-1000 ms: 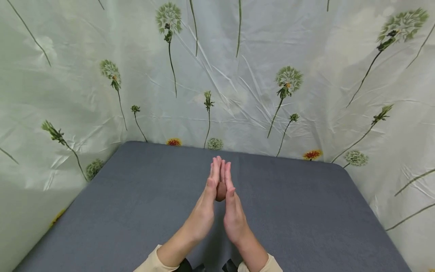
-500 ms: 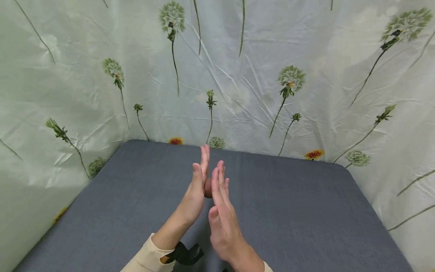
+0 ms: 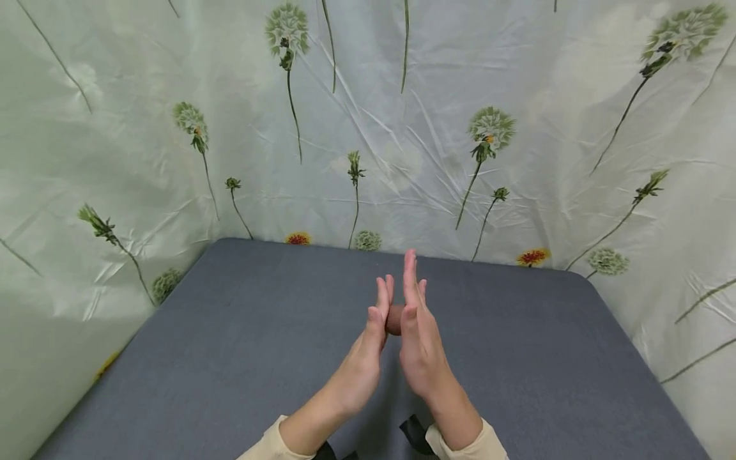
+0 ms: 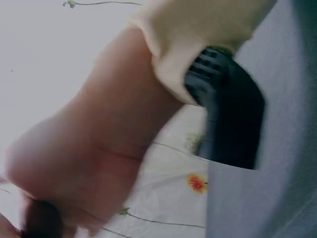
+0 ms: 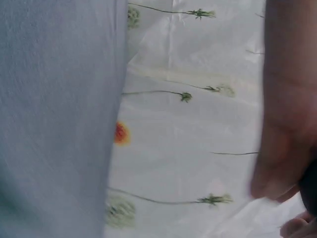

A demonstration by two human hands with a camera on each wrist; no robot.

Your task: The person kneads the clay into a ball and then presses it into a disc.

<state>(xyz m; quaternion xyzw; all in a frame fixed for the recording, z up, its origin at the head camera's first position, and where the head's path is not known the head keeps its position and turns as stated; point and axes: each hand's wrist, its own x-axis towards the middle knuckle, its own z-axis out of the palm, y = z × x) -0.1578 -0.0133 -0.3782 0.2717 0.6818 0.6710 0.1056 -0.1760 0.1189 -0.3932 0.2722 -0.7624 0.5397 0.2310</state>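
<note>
A small brown ball (image 3: 395, 321), perhaps modelling clay, sits pressed between two facing palms above the table. My left hand (image 3: 362, 364) touches it from the left with straight fingers. From the other side my right hand (image 3: 422, 351) presses on it, its straight fingers reaching further forward than the left ones. In the left wrist view the ball (image 4: 43, 220) shows dark and blurred at the bottom, under the left hand (image 4: 74, 168). The right wrist view catches only a dark edge of the ball (image 5: 309, 186) beside the right hand (image 5: 290, 124).
A grey cloth-covered table (image 3: 259, 319) spreads beneath both hands. White sheeting (image 3: 402, 160) printed with dandelions hangs behind and at the sides of it. Black wrist-camera mounts (image 4: 228, 109) are strapped at the cream sleeves.
Half a second ago the left hand was further forward; now the right hand is. Both hands and the ball have shifted right. The ball stays between the sliding palms.
</note>
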